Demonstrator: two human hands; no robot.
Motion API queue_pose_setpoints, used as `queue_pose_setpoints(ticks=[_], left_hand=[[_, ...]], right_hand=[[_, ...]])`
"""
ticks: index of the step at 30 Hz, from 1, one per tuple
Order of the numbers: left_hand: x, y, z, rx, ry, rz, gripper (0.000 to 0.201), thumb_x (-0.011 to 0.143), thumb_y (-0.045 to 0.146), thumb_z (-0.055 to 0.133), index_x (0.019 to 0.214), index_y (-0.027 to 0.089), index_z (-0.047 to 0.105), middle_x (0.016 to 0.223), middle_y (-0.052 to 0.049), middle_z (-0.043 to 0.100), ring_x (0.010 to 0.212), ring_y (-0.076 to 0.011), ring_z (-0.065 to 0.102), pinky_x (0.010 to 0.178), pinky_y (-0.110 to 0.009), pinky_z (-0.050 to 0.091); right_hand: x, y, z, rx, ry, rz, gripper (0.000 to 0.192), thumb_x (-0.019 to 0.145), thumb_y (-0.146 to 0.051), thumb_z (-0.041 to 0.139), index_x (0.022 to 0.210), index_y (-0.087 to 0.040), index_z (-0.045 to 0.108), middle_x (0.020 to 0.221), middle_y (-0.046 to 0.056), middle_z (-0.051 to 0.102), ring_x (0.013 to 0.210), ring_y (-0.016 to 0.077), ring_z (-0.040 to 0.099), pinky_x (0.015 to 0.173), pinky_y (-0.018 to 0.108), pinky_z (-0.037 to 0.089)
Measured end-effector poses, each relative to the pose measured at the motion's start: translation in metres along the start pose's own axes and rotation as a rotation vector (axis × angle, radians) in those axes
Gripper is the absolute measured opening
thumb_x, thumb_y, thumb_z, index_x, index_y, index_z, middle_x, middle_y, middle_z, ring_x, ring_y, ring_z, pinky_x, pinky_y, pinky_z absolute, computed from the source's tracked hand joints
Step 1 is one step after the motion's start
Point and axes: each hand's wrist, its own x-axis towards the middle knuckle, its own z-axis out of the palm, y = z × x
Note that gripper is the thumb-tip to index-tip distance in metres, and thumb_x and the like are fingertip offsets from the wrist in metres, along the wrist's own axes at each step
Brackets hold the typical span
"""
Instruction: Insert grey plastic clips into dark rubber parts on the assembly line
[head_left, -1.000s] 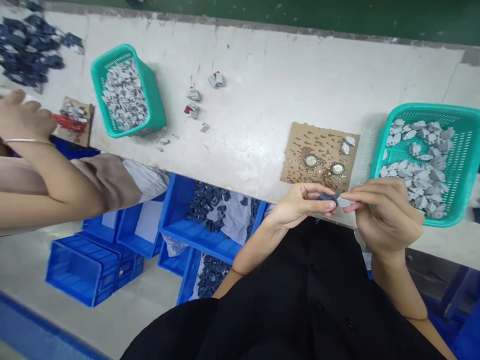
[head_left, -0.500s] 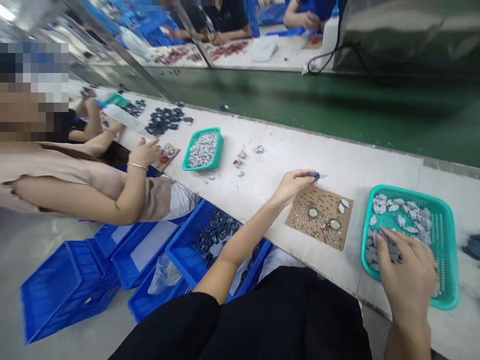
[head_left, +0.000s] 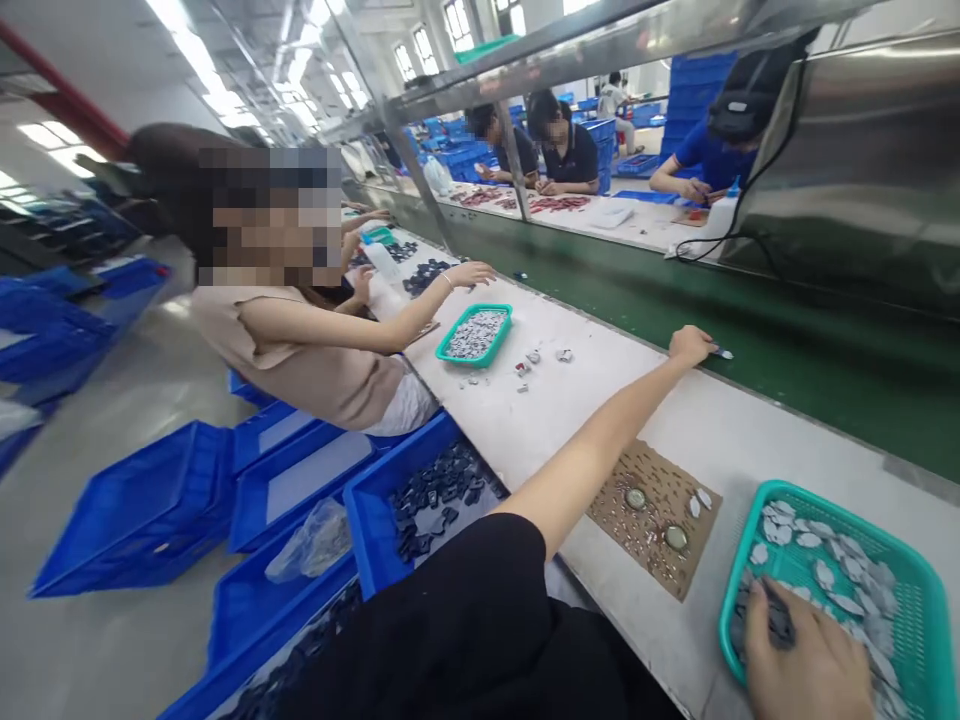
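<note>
My left hand [head_left: 691, 345] reaches far forward over the back edge of the white table. Its fingers are closed on a small dark blue part with a pale tip [head_left: 723, 353], mostly hidden by the hand. Down in the teal basket [head_left: 928, 590] at the right, my right hand [head_left: 814, 655] curls thumb and fingers round a dark grey piece [head_left: 780, 620]. Pale leaf-shaped pieces [head_left: 847, 560] lie about it. Between my hands a brown board [head_left: 667, 570] carries many tiny metal bits, two round dishes [head_left: 676, 537] and a few pale leaf-shaped pieces [head_left: 700, 500].
A green conveyor belt [head_left: 825, 400] runs behind the table. At left, a co-worker [head_left: 330, 370] sits near a smaller teal basket [head_left: 501, 345] of pale pieces. Blue crates [head_left: 360, 500], one with dark parts, stand below the table's front edge. Other people work across the belt.
My left hand has moved forward from above the brown board to the belt's edge, carrying the dark blue part. My right hand stays in the basket. The co-worker's arm now reaches forward; the view has tilted up.
</note>
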Motion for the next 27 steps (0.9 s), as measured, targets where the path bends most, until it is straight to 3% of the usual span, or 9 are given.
queue_pose_setpoints(ticks=[6, 9, 13, 15, 18, 20, 22, 24, 27], left_hand=[[0.006, -0.009, -0.008, 0.123, 0.062, 0.061, 0.03, 0.098, 0.038, 0.069, 0.119, 0.016, 0.071, 0.135, -0.01, 0.07, 0.131, -0.0241, 0.063, 0.118, -0.052, 0.049], [-0.008, -0.018, -0.031, 0.09, 0.129, 0.145, 0.029, 0.1, 0.032, 0.065, 0.122, 0.014, 0.069, 0.131, -0.012, 0.07, 0.128, -0.0233, 0.063, 0.115, -0.046, 0.049], [-0.063, -0.048, -0.084, 0.025, 0.196, 0.267, 0.026, 0.092, 0.018, 0.068, 0.117, 0.016, 0.073, 0.117, -0.01, 0.074, 0.104, -0.0172, 0.066, 0.1, -0.03, 0.052], [-0.102, -0.077, -0.119, -0.005, 0.273, 0.306, 0.027, 0.09, 0.018, 0.067, 0.117, 0.019, 0.073, 0.116, -0.007, 0.073, 0.094, -0.0142, 0.065, 0.092, -0.027, 0.053], [-0.167, -0.138, -0.171, -0.028, 0.532, 0.261, 0.029, 0.093, 0.019, 0.059, 0.121, 0.019, 0.068, 0.119, -0.007, 0.07, 0.098, -0.0144, 0.064, 0.092, -0.027, 0.052], [-0.211, -0.187, -0.199, -0.019, 0.72, 0.152, 0.028, 0.096, 0.02, 0.051, 0.12, 0.018, 0.064, 0.121, -0.009, 0.066, 0.107, -0.0164, 0.062, 0.096, -0.028, 0.051], [-0.254, -0.239, -0.215, 0.018, 0.796, -0.02, 0.02, 0.096, 0.018, 0.048, 0.11, 0.018, 0.062, 0.109, -0.007, 0.066, 0.102, -0.0173, 0.062, 0.092, -0.03, 0.051], [-0.296, -0.287, -0.217, 0.06, 0.683, -0.206, 0.008, 0.097, 0.019, 0.055, 0.096, 0.017, 0.063, 0.092, -0.002, 0.065, 0.088, -0.0156, 0.061, 0.085, -0.03, 0.053], [-0.353, -0.342, -0.199, 0.084, 0.34, -0.436, 0.02, 0.098, 0.034, 0.068, 0.096, 0.015, 0.067, 0.091, -0.001, 0.068, 0.082, -0.0127, 0.064, 0.08, -0.031, 0.058]], right_hand=[[0.009, -0.018, -0.012, 0.022, -0.064, 0.097, 0.034, 0.106, -0.042, 0.051, 0.101, -0.015, 0.072, 0.094, 0.016, 0.076, 0.087, 0.0341, 0.069, 0.086, 0.049, 0.052], [0.008, -0.021, -0.013, -0.005, -0.067, 0.152, 0.036, 0.106, -0.042, 0.051, 0.103, -0.013, 0.073, 0.098, 0.017, 0.075, 0.092, 0.0343, 0.068, 0.089, 0.05, 0.051], [0.004, -0.023, -0.013, -0.091, -0.144, 0.223, 0.047, 0.104, -0.045, 0.043, 0.108, -0.012, 0.076, 0.111, 0.02, 0.075, 0.105, 0.0382, 0.066, 0.095, 0.054, 0.049], [0.004, -0.024, -0.015, -0.123, -0.229, 0.271, 0.051, 0.102, -0.046, 0.039, 0.11, -0.013, 0.077, 0.117, 0.019, 0.074, 0.108, 0.0399, 0.065, 0.094, 0.056, 0.047], [0.007, -0.024, -0.019, -0.148, -0.334, 0.315, 0.053, 0.1, -0.047, 0.036, 0.112, -0.016, 0.078, 0.122, 0.018, 0.073, 0.108, 0.041, 0.064, 0.091, 0.057, 0.047], [0.01, -0.023, -0.023, -0.166, -0.381, 0.324, 0.054, 0.1, -0.048, 0.036, 0.111, -0.017, 0.079, 0.12, 0.019, 0.072, 0.104, 0.042, 0.064, 0.088, 0.057, 0.048], [0.013, -0.021, -0.025, -0.181, -0.419, 0.324, 0.054, 0.099, -0.05, 0.036, 0.106, -0.017, 0.078, 0.117, 0.02, 0.071, 0.101, 0.0435, 0.064, 0.083, 0.056, 0.049], [0.013, -0.014, -0.025, -0.192, -0.452, 0.32, 0.052, 0.098, -0.051, 0.037, 0.101, -0.017, 0.077, 0.113, 0.021, 0.071, 0.099, 0.0455, 0.064, 0.079, 0.056, 0.049], [0.007, 0.007, -0.016, -0.121, -0.466, 0.314, 0.044, 0.094, -0.053, 0.046, 0.099, -0.018, 0.073, 0.095, 0.021, 0.068, 0.093, 0.0479, 0.064, 0.078, 0.058, 0.049]])
